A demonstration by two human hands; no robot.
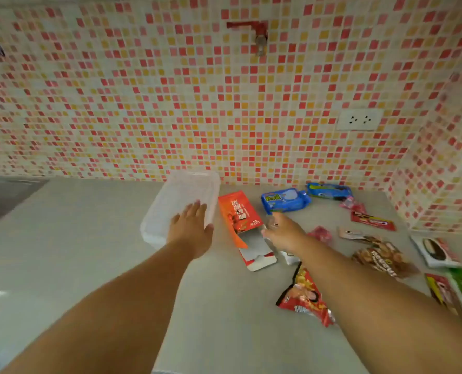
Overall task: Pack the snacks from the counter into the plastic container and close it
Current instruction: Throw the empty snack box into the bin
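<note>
A: How far along is the packing looking?

B: Barely begun, I'd judge. The plastic container (181, 205) is lying on the bench (89, 238) with its lid apparently on, and I'm seeing no snacks inside it through the cloudy plastic. Everything is still lying loose on the bench, so opening, filling and closing are all left.

A: What are the hands doing?

B: The left hand (190, 229) is lying flat over the near end of the container, fingers straight and slightly spread. The right hand (281, 233) is reaching forward just right of the orange box (238, 222), fingers extended toward a blue packet (285, 201) just beyond the fingertips. It seems to be holding nothing, though blur is making that hard to confirm.

A: Which way is the container pointing?

B: Its long axis is running away from the left hand toward the tiled wall (197, 103), leaning a little rightward at the far end. The orange box is lying roughly alongside it, open flap toward the person.

A: And the other snacks?

B: They're scattered right of the right hand and forearm: a second blue packet (329, 190), a red chip bag (304, 295) beneath the forearm, a brown cookie bag (381, 259).
</note>
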